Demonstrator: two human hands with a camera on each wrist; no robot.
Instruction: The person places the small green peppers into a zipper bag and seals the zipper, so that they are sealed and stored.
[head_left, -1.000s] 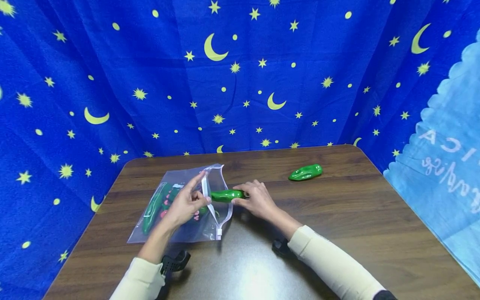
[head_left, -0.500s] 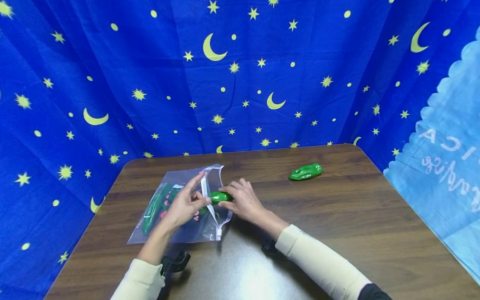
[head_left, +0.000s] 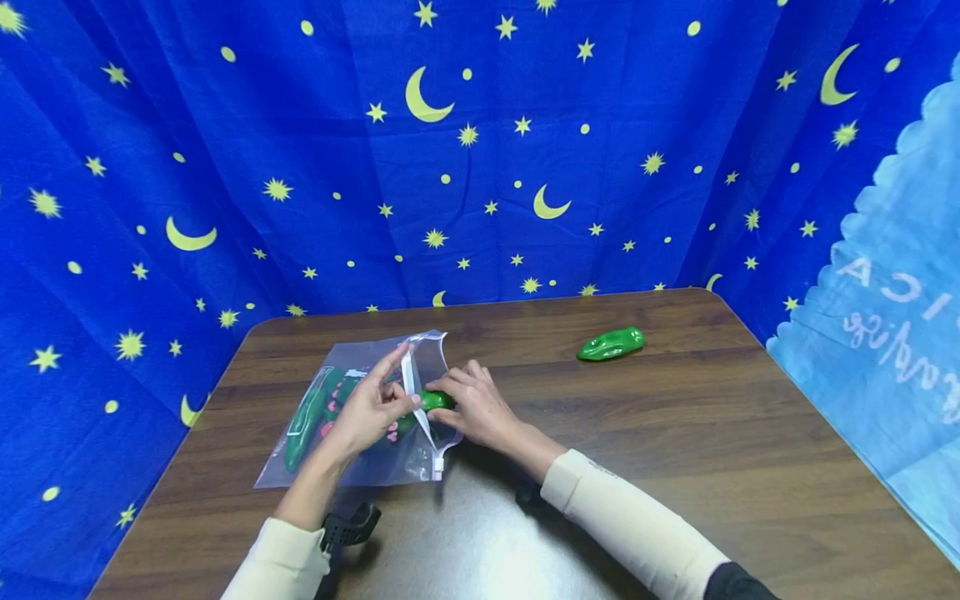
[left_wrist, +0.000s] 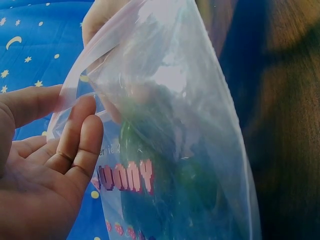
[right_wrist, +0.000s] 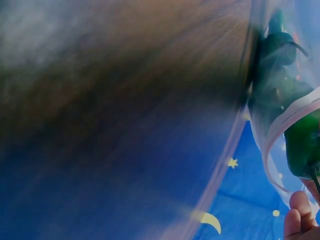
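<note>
A clear zip bag [head_left: 375, 467] with pink print lies on the table, its mouth spread towards the right. At the mouth's white rim, my left hand [head_left: 369, 414] pinches the plastic, index finger stretched along the edge; the left wrist view shows its fingers [left_wrist: 82, 137] close up. My right hand [head_left: 480, 410] grips a glossy green pepper [head_left: 437, 401] by its stem end, most of it inside the bag. In the right wrist view this pepper [right_wrist: 300, 150] shows its dark stem. Inside the bag lie a long cucumber-like green vegetable [head_left: 302, 433] and other green pieces, blurred by the plastic.
Another shiny green pepper [head_left: 611, 344] lies apart at the back right of the wooden table [head_left: 675, 450]. A white slider [head_left: 438, 468] sits at the bag's near corner. Blue star-patterned cloth [head_left: 495, 167] hangs behind the table and along its sides.
My right hand has moved left, pushing the green pepper deeper into the bag, so less of it shows outside. The left hand stays on the rim.
</note>
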